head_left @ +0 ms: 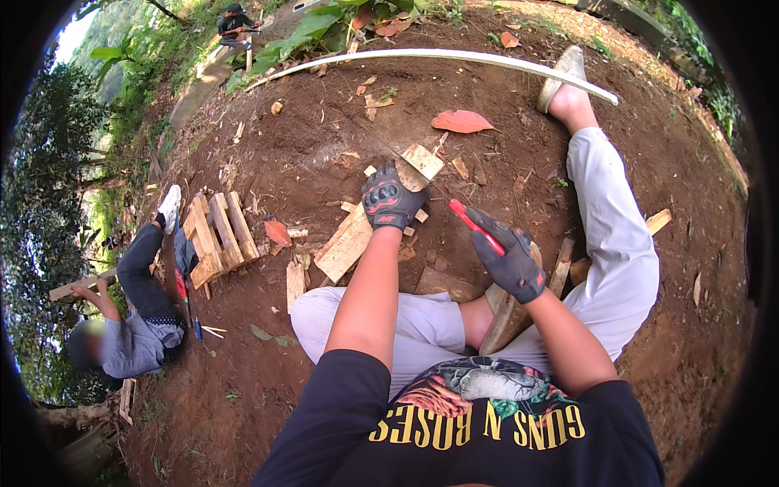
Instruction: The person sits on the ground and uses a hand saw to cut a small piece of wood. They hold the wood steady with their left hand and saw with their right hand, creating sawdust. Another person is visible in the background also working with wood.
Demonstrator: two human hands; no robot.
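Both my hands wear black gloves with red markings. My left hand [391, 199] is closed on a short wooden block [422, 162], fingers curled over its near side. Below that hand, a pale wooden board [345, 243] lies at a slant on the soil. My right hand [511, 258] grips a red-handled tool [477, 225]. A thin dark line runs from the handle toward the block, like a blade seen edge-on; its kind I cannot make out. The tool's front end lies close to the block's right side.
My legs spread around the work, one bare foot [479, 316] near a sandal [507, 321]. A long pale strip [422, 53] curves across the far ground. Stacked wood pieces [219, 235] lie left, beside a seated person [146, 325] holding a plank [77, 288]. Another person [235, 24] sits far off.
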